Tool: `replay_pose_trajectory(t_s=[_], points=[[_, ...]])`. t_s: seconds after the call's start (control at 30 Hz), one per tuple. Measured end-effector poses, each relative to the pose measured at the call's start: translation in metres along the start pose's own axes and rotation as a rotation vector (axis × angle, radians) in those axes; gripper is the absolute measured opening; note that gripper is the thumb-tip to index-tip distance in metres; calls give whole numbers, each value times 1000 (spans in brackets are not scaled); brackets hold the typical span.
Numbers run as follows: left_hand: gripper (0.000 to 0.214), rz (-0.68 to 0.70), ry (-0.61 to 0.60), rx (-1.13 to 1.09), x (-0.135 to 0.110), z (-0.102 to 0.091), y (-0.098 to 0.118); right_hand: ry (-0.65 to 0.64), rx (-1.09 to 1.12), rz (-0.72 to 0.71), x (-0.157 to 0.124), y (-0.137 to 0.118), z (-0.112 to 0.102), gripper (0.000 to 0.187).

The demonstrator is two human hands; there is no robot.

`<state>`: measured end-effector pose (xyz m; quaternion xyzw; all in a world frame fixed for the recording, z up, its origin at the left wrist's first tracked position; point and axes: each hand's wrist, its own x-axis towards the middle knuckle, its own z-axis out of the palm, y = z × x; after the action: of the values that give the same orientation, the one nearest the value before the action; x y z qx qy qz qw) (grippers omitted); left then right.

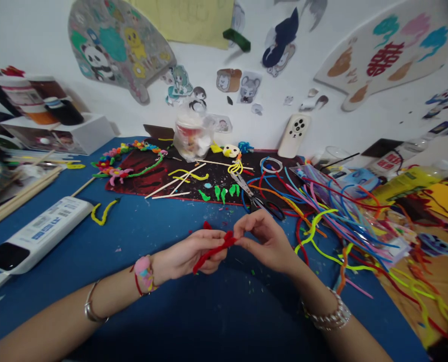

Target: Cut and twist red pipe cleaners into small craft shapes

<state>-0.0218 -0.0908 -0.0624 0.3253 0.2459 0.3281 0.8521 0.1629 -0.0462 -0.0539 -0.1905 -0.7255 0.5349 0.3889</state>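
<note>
You're pinching a red pipe cleaner with your left hand and right hand together, right above the blue table!

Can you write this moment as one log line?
left hand: pinching red pipe cleaner | right hand: pinching it too | nearby: scissors

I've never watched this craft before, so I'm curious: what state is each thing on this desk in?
red pipe cleaner, bent, held by both hands
left hand, pinching it
right hand, pinching it
scissors, lying on the dark mat
loose pipe cleaners, spread in a heap
yellow pipe cleaner, kinked, lying on the blue table
plastic-wrapped jar, upright
</note>
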Motion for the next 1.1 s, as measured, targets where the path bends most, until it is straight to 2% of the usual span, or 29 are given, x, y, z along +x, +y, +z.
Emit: replay_pose_trajectory(t_s=[0.23,0.37,0.53,0.67,0.93,1.1], points=[[9,21,32,9,1,-2,-2,199,-61,-74,-2,3,9,35],[8,45,46,16,0,-2,-2,262,-128,-163,-3,1,11,34],[15,159,197,155,-3,6,4,155,-54,-72,0,-2,6,21],[17,215,270,279,-3,9,5,99,67,13,2,0,6,29],[17,286,296,435,3,3,-4,209,126,125,0,8,15,21],[18,257,348,493,2,6,-1,245,86,144,1,8,15,19]])
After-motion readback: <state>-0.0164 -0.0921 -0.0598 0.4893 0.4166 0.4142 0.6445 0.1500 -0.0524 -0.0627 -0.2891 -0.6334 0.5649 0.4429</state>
